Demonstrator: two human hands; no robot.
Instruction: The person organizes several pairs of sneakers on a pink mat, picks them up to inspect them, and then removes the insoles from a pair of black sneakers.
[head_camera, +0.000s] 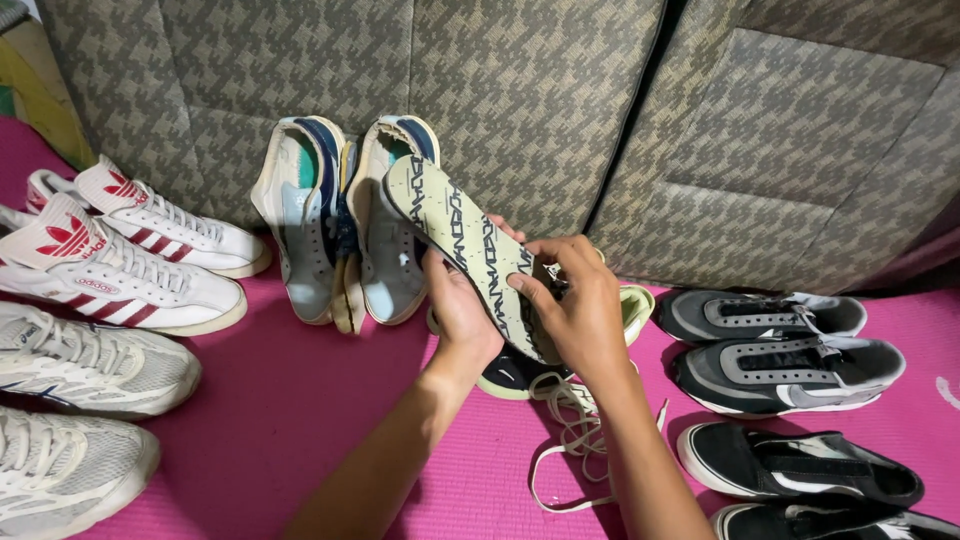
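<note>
An insole (470, 250) is held up in the middle, with the left hand (462, 310) under it and the right hand (578, 312) on its near end. Below the hands a shoe (520, 375) sits on the mat (300, 400), its laces (575, 440) trailing toward the viewer. Behind the insole two shoes (345, 215) lean upright against the cushion (520, 90) at the back. Four sneakers (95, 330) lie in a column on the left of the mat. On the right lie four more shoes (790, 410), one before another.
</note>
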